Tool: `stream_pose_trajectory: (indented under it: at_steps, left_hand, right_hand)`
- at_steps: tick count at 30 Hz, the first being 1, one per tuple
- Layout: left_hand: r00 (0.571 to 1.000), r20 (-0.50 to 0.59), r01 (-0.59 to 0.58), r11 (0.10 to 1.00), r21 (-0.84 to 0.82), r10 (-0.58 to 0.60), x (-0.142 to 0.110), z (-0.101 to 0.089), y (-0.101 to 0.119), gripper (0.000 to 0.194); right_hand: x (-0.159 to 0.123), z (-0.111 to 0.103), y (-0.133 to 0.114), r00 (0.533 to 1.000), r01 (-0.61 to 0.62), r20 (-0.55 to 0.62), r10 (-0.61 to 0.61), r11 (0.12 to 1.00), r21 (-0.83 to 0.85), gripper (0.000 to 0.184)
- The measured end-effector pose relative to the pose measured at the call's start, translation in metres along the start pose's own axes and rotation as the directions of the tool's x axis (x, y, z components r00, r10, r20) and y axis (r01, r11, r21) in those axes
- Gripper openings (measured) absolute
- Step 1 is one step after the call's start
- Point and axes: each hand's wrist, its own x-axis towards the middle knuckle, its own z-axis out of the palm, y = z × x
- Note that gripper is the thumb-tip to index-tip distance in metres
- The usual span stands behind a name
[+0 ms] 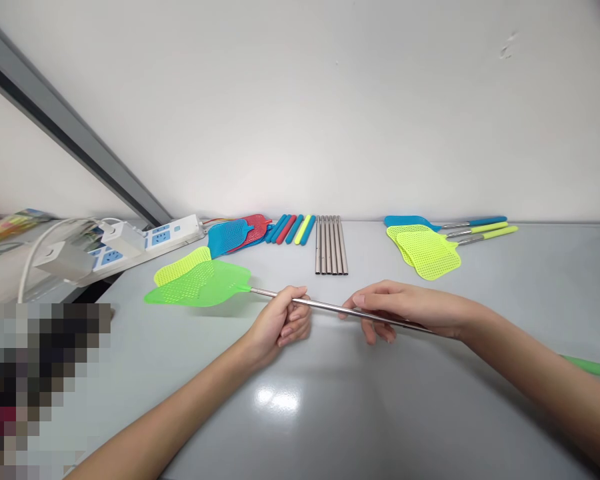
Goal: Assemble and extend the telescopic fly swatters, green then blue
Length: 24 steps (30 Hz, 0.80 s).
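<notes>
A fly swatter with a translucent green head [220, 283] and a long, thin metal rod [330, 307] slants across in front of me. My left hand [287, 317] is closed around the rod near the head. My right hand [390, 307] lies loosely along the rod, its fingers apart and slightly curled, not clenched on it. Past my right forearm, which hides part of the swatter, a green handle [590, 367] shows at the right edge, in line with the rod. Beneath the green head lies a yellow mesh swatter head [180, 265].
Blue [229, 237] and red [257, 229] swatter heads lie back left, beside several coloured handles [293, 229] and several metal tubes [331, 247]. Three swatters, including a yellow one [433, 253], lie right. A power strip [173, 233] with plugged-in adapters stands left by a grey post.
</notes>
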Motion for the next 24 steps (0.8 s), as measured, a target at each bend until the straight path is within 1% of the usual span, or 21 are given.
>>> stream_pose_trajectory:
  at_steps: [9, 14, 18, 19, 21, 23, 24]
  left_hand:
    - [0.999, 0.000, -0.034, 0.999, -0.020, 0.034, 0.000, -0.002, 0.003, 0.042]
    - [0.998, 0.017, -0.062, 0.997, 0.050, 0.061, 0.000, -0.004, 0.005, 0.039]
    - [0.998, 0.037, -0.061, 0.992, 0.112, 0.057, -0.001, -0.006, 0.007, 0.041]
    - [0.997, 0.021, -0.079, 0.991, 0.104, 0.077, -0.001, -0.006, 0.009, 0.044]
    - [0.987, -0.048, -0.148, 0.986, 0.072, 0.152, -0.001, -0.009, 0.011, 0.050]
    - [0.963, -0.137, -0.225, 0.973, 0.059, 0.231, 0.000, -0.012, 0.013, 0.053]
    - [0.952, -0.171, -0.245, 0.967, 0.067, 0.253, 0.001, -0.013, 0.014, 0.051]
  right_hand:
    - [-0.004, -0.008, -0.001, 0.999, -0.052, -0.012, 0.051, 0.996, -0.078, 0.040]
    - [-0.005, -0.013, 0.001, 0.999, -0.038, 0.000, 0.038, 0.986, -0.163, 0.035]
    - [-0.005, -0.018, 0.001, 0.999, -0.041, -0.028, 0.035, 0.968, -0.249, 0.038]
    - [-0.006, -0.020, 0.002, 0.998, -0.047, -0.043, 0.037, 0.964, -0.261, 0.038]
    - [-0.007, -0.022, 0.002, 0.996, -0.064, -0.070, 0.047, 0.961, -0.267, 0.038]
    - [-0.007, -0.024, 0.003, 0.994, -0.079, -0.088, 0.058, 0.963, -0.258, 0.037]
    - [-0.007, -0.025, 0.003, 0.994, -0.083, -0.090, 0.062, 0.964, -0.251, 0.037]
